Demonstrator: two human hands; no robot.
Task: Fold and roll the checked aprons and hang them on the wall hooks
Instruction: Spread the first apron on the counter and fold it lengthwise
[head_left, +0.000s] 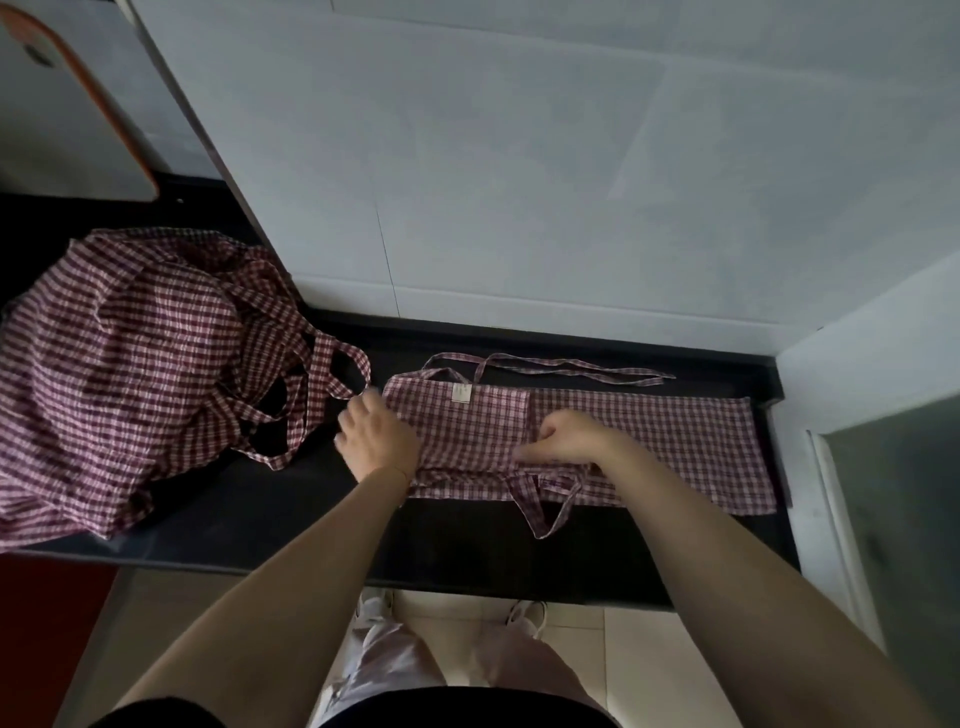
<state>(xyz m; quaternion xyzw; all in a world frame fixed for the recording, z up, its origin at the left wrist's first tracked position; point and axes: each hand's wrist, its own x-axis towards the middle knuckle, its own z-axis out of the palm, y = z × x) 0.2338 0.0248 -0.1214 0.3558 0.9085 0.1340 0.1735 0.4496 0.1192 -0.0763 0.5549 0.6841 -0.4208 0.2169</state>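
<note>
A red-and-white checked apron (649, 441) lies folded into a long flat strip on the black counter (311, 519), its ties trailing behind and in front. My left hand (376, 436) rests on the strip's left end, fingers bent over the cloth edge. My right hand (569, 436) presses on the middle of the strip, fingers curled down on a fold. To the left sits a loose heap of more checked aprons (119, 374), straps tangled toward my left hand. No wall hooks are in view.
A white tiled wall (519, 182) rises right behind the counter, and a wall corner (857, 364) closes off the right end. A white-and-orange board (67, 114) leans at the far left. My feet stand on the pale floor tiles below the counter's edge.
</note>
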